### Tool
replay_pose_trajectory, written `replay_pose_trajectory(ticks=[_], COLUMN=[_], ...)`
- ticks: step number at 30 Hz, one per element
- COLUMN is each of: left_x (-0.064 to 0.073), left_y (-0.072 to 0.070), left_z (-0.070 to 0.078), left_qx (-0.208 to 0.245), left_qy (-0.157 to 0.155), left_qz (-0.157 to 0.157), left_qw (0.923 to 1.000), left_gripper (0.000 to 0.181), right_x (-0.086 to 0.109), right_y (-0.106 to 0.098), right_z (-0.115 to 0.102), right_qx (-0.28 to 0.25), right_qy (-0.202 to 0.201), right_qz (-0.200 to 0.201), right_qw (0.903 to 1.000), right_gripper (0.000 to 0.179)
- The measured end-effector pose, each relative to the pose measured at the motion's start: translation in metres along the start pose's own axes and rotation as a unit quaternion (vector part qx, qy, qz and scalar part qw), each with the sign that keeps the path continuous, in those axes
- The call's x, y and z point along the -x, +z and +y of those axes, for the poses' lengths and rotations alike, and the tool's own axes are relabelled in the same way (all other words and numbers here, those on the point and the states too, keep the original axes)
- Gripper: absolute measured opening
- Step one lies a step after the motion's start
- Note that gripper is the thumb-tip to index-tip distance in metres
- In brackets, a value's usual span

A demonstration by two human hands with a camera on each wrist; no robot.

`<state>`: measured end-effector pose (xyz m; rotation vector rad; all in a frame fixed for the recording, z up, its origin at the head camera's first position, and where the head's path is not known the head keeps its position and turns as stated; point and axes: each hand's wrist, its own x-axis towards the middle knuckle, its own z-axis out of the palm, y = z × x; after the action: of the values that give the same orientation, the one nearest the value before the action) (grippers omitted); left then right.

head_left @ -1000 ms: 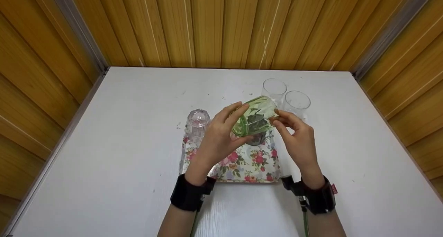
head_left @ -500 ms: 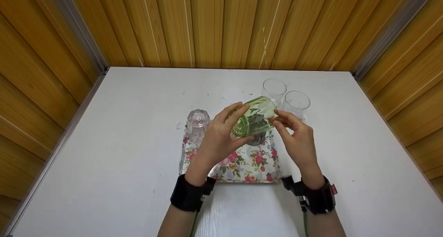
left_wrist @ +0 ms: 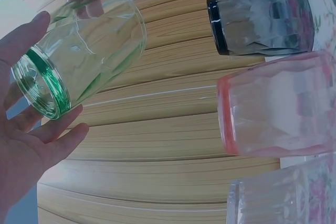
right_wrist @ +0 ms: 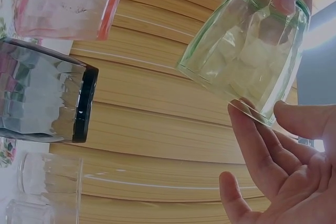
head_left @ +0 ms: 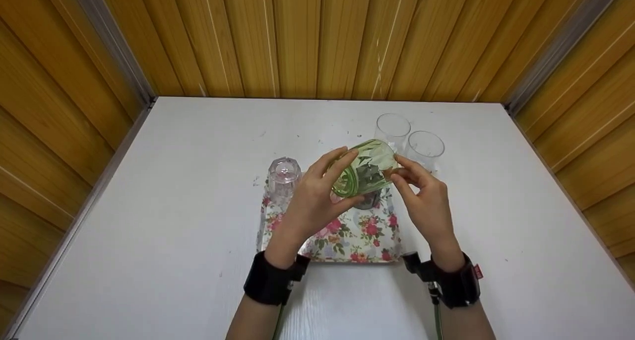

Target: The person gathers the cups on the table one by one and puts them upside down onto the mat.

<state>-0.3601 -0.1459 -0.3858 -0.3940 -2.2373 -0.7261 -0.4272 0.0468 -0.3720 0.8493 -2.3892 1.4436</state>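
Note:
A green-tinted glass tumbler [head_left: 369,173] is held tilted in the air above a floral tray [head_left: 347,240]. My left hand [head_left: 315,193] grips it around its thick base, at the left end. At the rim on the right, my right hand [head_left: 426,196] pinches the glass between thumb and fingers. Below it a grey glass [left_wrist: 265,19] stands upside down on the tray. Beside that one is an upside-down pink glass [left_wrist: 278,108], hidden behind my left hand in the head view. An upside-down clear faceted glass [head_left: 284,173] stands at the tray's left.
Two clear glasses stand mouth up behind the tray to the right, one [head_left: 393,125] farther back and the other [head_left: 426,144] nearer. The white table [head_left: 149,221] ends at a wood-panelled wall [head_left: 297,42].
My right fingers have shifted slightly at the tumbler's rim, and the tumbler has turned a little. My left hand is almost still, and the other glasses have not moved.

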Motion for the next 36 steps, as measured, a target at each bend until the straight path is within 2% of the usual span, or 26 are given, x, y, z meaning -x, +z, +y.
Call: replay_pose_trajectory(ticks=[11, 29, 36], left_x=[0.0, -0.0002, -0.0001], left_y=[-0.0016, -0.0015, -0.0021], left_z=[0.0, 0.0001, 0.0017], left_qx=[0.008, -0.006, -0.009], left_qy=[0.006, 0.013, 0.001], left_qz=[-0.002, 0.0, -0.011], left_qw=[1.0, 0.9999, 0.9999], left_gripper=[0.072, 0.073, 0.073], right_x=[-0.0004, -0.0002, -0.0004], right_y=[0.001, 0.0016, 0.0011], right_z=[0.0008, 0.0018, 0.0022], right_qx=[-0.008, 0.009, 0.006], right_qy=[-0.007, -0.002, 0.002], right_qz=[-0.008, -0.013, -0.018], right_qw=[0.9999, 0.9999, 0.9998], right_gripper=[0.036, 0.035, 0.035])
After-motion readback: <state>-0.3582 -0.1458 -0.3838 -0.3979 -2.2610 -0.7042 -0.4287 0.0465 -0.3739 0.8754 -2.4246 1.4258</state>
